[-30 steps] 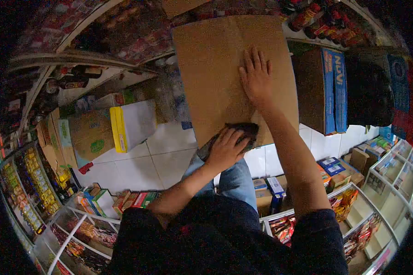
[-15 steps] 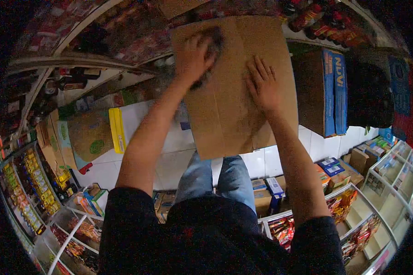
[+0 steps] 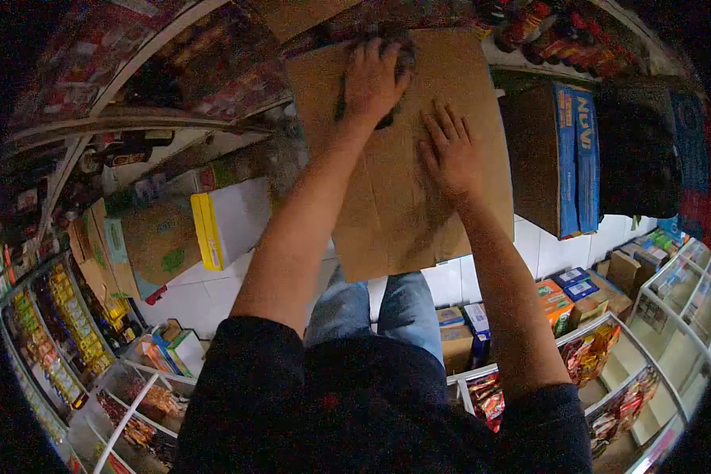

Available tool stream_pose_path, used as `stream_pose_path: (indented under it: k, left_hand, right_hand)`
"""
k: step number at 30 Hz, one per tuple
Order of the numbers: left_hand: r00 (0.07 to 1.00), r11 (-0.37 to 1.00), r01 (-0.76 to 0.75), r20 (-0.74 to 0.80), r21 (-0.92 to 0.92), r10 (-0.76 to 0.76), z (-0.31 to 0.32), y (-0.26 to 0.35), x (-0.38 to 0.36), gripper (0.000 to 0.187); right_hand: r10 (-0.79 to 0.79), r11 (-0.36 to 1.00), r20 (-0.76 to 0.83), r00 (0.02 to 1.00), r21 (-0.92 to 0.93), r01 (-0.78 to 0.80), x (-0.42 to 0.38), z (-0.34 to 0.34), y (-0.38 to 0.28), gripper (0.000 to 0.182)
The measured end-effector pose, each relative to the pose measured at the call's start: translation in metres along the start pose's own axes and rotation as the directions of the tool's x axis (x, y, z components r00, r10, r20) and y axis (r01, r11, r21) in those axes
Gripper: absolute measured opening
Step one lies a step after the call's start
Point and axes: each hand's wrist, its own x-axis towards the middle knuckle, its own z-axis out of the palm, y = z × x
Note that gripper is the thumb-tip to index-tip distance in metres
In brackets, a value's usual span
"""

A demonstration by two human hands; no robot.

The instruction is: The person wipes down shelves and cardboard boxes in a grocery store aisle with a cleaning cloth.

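Left hand [image 3: 374,83] lies palm down over a dark cloth [image 3: 385,120] near the far left corner of the large cardboard [image 3: 399,205], its fingers slightly apart; whether they grip the cloth, I cannot tell. The right hand [image 3: 453,162] rests open and flat on the cardboard, right of its middle, fingers spread a little and holding nothing. The cardboard, brown and creased, lies in front of the person, its near edge by the knees of the blue jeans [image 3: 340,312]. To the right of the cardboard stands a brown box with blue panels [image 3: 578,158]. Left of it are a white box with a yellow side [image 3: 245,213] and, farther out, a brown carton with a green mark [image 3: 154,245]. White floor tiles [image 3: 529,241] show on both sides of the cardboard.
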Motion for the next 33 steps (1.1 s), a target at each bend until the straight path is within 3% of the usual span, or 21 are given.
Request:
stream_pose_path:
  k: [6, 8, 9, 11, 15, 19, 22, 29, 31, 33]
  left_hand:
    - [0.999, 0.98, 0.02, 0.04, -0.196, -0.012, -0.009, 0.008, -0.014, 0.049]
    - [0.994, 0.979, 0.063, 0.097, -0.196, -0.044, -0.019, 0.022, -0.035, 0.048]
    - [0.994, 0.978, 0.064, 0.098, -0.2, -0.045, -0.025, 0.027, -0.047, 0.048]
    - [0.996, 0.963, 0.02, 0.086, -0.269, 0.004, -0.038, 0.04, -0.073, 0.046]
    - [0.956, 0.946, 0.068, 0.291, -0.317, 0.028, -0.066, 0.069, -0.143, 0.05]
    - [0.894, 0.927, -0.038, 0.401, -0.372, 0.198, -0.093, 0.091, -0.213, 0.042]
    - [0.887, 0.877, -0.05, 0.382, -0.478, 0.259, -0.114, 0.099, -0.242, 0.039]
    - [0.925, 0.888, -0.133, 0.267, -0.44, 0.271, -0.113, 0.094, -0.261, 0.04]
    - [0.85, 0.907, -0.031, 0.467, -0.421, 0.246, -0.115, 0.082, -0.266, 0.043]
    - [0.855, 0.927, -0.015, 0.476, -0.374, 0.205, -0.125, 0.068, -0.263, 0.045]
  right_hand:
    - [0.016, 0.999, -0.088, 0.996, 0.052, -0.011, -0.002, 0.005, 0.003, 0.046]
    - [0.129, 0.99, -0.229, 0.965, -0.02, -0.137, -0.004, 0.006, 0.004, 0.046]
    - [0.129, 0.99, -0.226, 0.966, -0.023, -0.138, -0.004, 0.007, 0.004, 0.046]
    - [0.119, 0.989, -0.202, 0.972, -0.063, -0.134, -0.004, 0.009, 0.006, 0.046]
    - [0.114, 0.988, -0.193, 0.975, -0.077, -0.131, -0.004, 0.013, 0.01, 0.045]
    - [0.106, 0.992, -0.202, 0.974, -0.042, -0.116, -0.003, 0.008, 0.006, 0.043]
    - [0.11, 0.992, -0.201, 0.973, -0.035, -0.119, -0.004, 0.008, 0.006, 0.043]
    - [0.122, 0.99, -0.187, 0.975, -0.052, -0.134, -0.002, 0.008, 0.005, 0.044]
    - [0.118, 0.99, -0.175, 0.977, -0.062, -0.13, -0.003, 0.006, 0.006, 0.045]
    - [0.12, 0.989, -0.167, 0.979, -0.064, -0.133, -0.003, 0.006, 0.005, 0.046]
